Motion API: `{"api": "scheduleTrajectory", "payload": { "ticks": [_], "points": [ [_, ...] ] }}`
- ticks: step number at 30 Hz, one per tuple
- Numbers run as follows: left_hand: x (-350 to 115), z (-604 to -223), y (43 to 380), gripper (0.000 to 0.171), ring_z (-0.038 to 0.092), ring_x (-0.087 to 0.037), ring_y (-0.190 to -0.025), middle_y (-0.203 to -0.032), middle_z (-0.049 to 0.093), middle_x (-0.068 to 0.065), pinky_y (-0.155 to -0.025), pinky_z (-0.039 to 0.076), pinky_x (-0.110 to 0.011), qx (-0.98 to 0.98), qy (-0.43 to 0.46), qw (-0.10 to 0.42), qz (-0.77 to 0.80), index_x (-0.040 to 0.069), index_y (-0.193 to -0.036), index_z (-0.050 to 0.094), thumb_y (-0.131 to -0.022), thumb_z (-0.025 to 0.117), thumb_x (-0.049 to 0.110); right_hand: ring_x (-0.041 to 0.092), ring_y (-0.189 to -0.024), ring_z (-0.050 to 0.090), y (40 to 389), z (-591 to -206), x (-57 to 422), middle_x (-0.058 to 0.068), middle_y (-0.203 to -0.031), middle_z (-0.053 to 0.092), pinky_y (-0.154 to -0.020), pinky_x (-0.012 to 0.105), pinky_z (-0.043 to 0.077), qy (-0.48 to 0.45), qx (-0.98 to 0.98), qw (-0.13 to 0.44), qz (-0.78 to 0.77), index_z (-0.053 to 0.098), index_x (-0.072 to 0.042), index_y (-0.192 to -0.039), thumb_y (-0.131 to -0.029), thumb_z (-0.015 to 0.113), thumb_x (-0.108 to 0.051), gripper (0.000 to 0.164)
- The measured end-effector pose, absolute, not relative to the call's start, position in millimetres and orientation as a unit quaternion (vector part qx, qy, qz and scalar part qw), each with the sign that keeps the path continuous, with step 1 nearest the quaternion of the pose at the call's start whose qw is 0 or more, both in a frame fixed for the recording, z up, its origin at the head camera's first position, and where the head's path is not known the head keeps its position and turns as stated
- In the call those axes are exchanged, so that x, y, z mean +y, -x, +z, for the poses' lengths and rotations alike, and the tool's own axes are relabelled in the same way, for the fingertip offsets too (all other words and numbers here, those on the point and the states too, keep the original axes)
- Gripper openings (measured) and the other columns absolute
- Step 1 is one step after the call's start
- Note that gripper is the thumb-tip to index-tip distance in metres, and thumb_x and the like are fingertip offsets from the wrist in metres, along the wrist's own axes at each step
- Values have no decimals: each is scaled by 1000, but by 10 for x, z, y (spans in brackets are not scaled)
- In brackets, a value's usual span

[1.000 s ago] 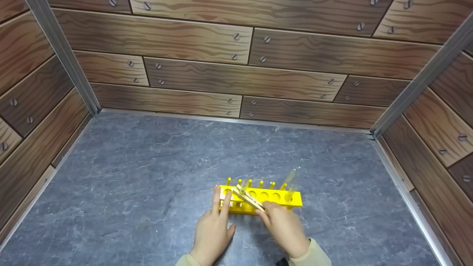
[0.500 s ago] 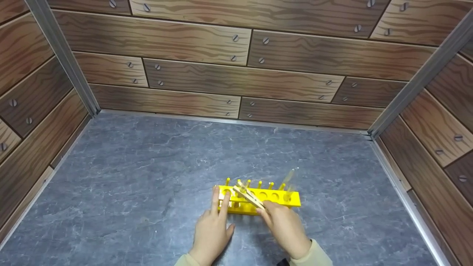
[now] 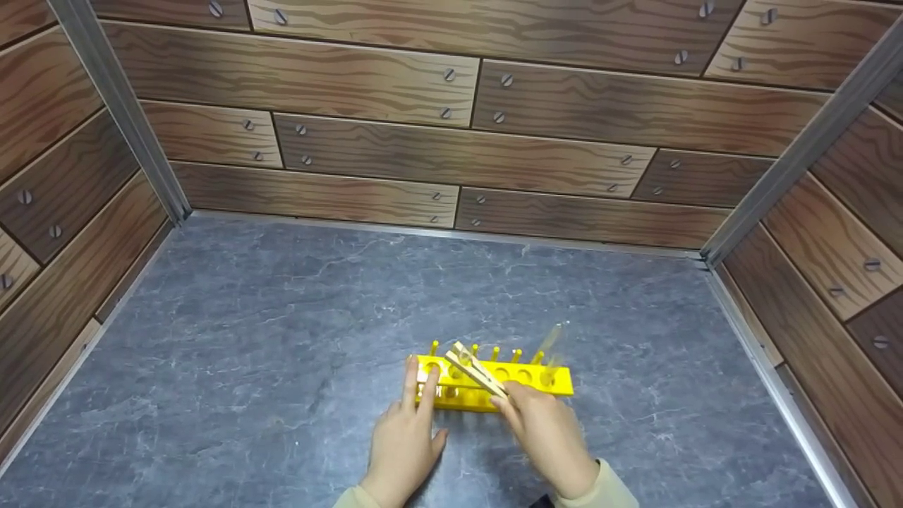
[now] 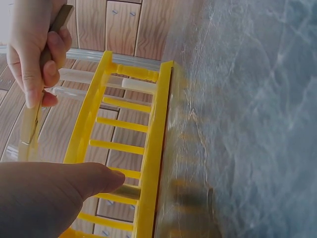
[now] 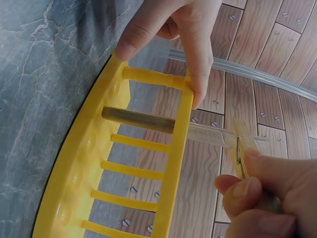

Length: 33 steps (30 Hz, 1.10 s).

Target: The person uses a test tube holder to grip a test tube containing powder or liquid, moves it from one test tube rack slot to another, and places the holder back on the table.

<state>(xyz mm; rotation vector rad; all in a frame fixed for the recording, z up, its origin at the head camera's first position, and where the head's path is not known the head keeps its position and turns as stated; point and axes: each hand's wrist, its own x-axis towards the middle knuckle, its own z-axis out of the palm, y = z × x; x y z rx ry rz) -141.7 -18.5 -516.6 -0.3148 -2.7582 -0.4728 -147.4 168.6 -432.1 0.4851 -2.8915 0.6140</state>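
Note:
A yellow test tube rack (image 3: 561, 386) stands on the floor of the enclosure. My left hand (image 3: 403, 437) steadies its left end, two straight fingers on the top board; the right wrist view shows the thumb down by the base. My right hand (image 3: 554, 437) grips a wooden test tube clamp (image 3: 480, 374), whose jaws stand around the upper part of a glass test tube (image 5: 210, 135). That tube sits in the second hole from the left, with brownish liquid (image 5: 143, 120) in its lower part. The right hand's fingers curl round the clamp's handle in the right wrist view.
Another test tube (image 3: 549, 375) stands in the rack's right end hole, and a clear tube (image 3: 555, 339) leans up behind it. Yellow pegs (image 3: 496, 353) line the rack's back. Wood-patterned walls (image 3: 451, 148) enclose the grey marbled surface (image 3: 282, 317) on three sides.
The clamp's jaws have spread a little wider around the tube's top. Both hands keep nearly the same place, and the left fingers stay on the rack.

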Motion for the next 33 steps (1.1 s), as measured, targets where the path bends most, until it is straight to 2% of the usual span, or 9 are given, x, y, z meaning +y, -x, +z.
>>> {"api": "scheduleTrajectory", "payload": {
  "ticks": [13,20,25,33],
  "points": [
    [-183,-5160,1420,94,54,-20,-63,-152,17,-19,-54,49,-34,-967,109,152,-172,12,-145,32,-69,80,39,4,-46,31,1442,-4214,1674,-12,-57,38,-43,22,31,-153,-964,81,200,62,-17,-84,-93,54,-37,23],
    [-185,-5154,1419,93,53,-20,-61,-152,17,-19,-53,48,-34,-968,110,147,-169,12,-145,32,-70,79,40,4,-46,31,1431,-4189,1669,-12,-57,38,-43,21,31,-157,-962,103,199,59,-17,-80,-90,61,-28,15],
    [-185,-5149,1418,93,54,-20,-61,-152,17,-19,-54,48,-35,-969,108,145,-170,12,-146,32,-70,79,40,4,-46,30,1423,-4165,1669,-12,-57,37,-43,20,31,-153,-963,104,199,58,-17,-78,-91,60,-29,17],
    [-191,-5172,1416,95,52,-19,-59,-149,23,-20,-50,46,-32,-960,114,189,-173,10,-144,36,-66,82,38,4,-45,26,1405,-4134,1698,-11,-55,33,-41,20,28,-153,-961,114,201,52,-18,-75,-91,60,-30,21]
  ]
}}
